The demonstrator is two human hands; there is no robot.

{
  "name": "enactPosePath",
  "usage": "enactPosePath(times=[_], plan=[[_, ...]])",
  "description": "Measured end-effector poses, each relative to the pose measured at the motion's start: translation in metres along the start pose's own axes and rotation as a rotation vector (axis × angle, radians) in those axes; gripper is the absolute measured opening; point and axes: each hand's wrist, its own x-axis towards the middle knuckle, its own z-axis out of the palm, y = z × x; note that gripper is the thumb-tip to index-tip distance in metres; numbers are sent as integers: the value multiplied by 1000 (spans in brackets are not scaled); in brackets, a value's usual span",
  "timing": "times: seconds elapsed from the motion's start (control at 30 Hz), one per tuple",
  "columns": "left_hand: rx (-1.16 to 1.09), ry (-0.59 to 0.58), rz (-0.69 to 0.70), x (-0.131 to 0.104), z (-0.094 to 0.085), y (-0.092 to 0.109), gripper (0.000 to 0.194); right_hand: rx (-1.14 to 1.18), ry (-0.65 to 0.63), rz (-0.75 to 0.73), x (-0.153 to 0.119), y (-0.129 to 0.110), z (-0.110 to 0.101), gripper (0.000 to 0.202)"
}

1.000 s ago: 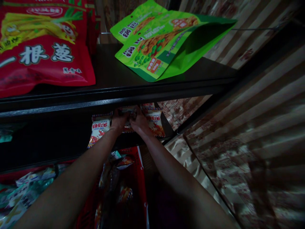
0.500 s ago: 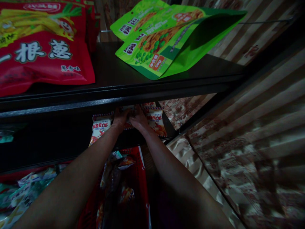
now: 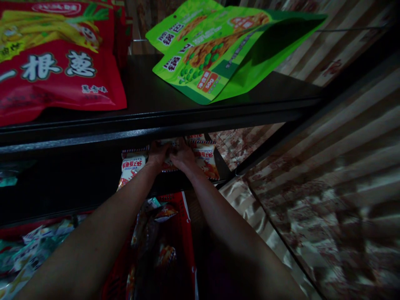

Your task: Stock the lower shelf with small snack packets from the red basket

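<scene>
Both my hands reach onto the lower dark shelf, beneath the upper one. My left hand (image 3: 158,155) and my right hand (image 3: 181,155) close around a white-and-orange snack bag (image 3: 169,166) between them, mostly hidden by the fingers. To the left lies a matching snack bag (image 3: 133,164) with red lettering. Another snack bag (image 3: 204,158) of the same kind rests just right of my right hand, with one more snack bag (image 3: 196,137) partly showing behind it.
Overhead, the upper shelf (image 3: 140,100) carries red snack bags (image 3: 62,79) and green pouches (image 3: 206,58). Below my arms stands a red crate (image 3: 184,225) with packets inside. Wrapped packets (image 3: 40,246) lie at lower left. A patterned curtain (image 3: 343,166) hangs along the right.
Almost nothing differs. My hands stay at the same bag, and the view has shifted very slightly.
</scene>
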Motion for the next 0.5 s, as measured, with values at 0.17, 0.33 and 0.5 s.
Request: enactPosePath(times=[0.17,0.33,0.5], plan=[[-69,3,-59,-5,3,4,34,-64,22,-14,-1,-1,1,43],[27,29,-17,-4,2,3,34,-57,56,-38,0,2,3,43],[246,58,79,0,-3,-3,35,-66,132,-101,1,5,4,46]])
